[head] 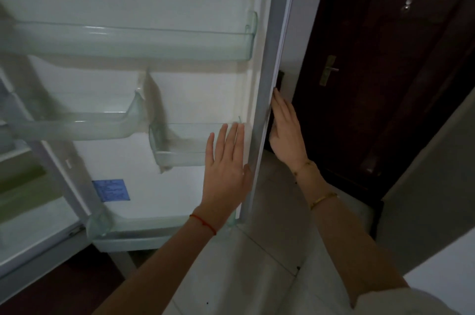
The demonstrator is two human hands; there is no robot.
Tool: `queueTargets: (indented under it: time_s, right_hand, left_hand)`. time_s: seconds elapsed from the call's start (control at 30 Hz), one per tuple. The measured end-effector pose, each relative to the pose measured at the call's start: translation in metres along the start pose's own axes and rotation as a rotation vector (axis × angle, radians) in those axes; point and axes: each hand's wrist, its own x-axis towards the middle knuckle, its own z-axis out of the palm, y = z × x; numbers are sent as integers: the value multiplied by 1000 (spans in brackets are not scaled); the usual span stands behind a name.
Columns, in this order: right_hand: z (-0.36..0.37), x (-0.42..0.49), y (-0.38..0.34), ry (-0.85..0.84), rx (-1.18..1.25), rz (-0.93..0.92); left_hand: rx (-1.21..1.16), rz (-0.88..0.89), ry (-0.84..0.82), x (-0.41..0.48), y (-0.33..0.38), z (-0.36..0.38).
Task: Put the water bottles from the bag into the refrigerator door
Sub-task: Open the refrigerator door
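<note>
Head view: left hand [226, 168] inside, right hand [285, 129] outside the edge of the refrigerator door [200, 93], fingers [232, 140] straight, bottles unseen.

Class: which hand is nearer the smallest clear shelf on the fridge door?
Left. The left hand overlaps the right end of the smallest clear shelf; the right hand is beyond the edge of the door.

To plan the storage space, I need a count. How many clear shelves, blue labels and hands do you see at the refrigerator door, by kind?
Clear door shelves: 4
Blue label: 1
Hands: 2 (left hand, right hand)
Total: 7
</note>
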Motion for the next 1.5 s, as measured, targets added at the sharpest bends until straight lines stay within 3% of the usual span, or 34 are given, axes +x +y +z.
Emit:
queueTargets:
  time_s: [0.5,0.67,0.9,1.0,1.23,1.5]
  right_hand:
    - [-2,14,10,-118,163,-40]
    - [-6,12,13,-93,196,-34]
    - [-14,-16,1,-47,260,36]
    - [-24,-37,-12,-40,245,-15]
    - [-37,-83,-54,-195,296,-226]
    - [-10,-136,-99,-496,315,-394]
  left_hand:
    - [27,3,-78,13,-3,4]
    - [4,36,-100,7,-4,-7]
    - [-74,-46,-49,-16,-5,-31]
    - [-83,-81,-31,-35,-9,-46]
    - [-75,-196,-116,-98,-28,-89]
    - [-15,-432,-174,-189,-41,-136]
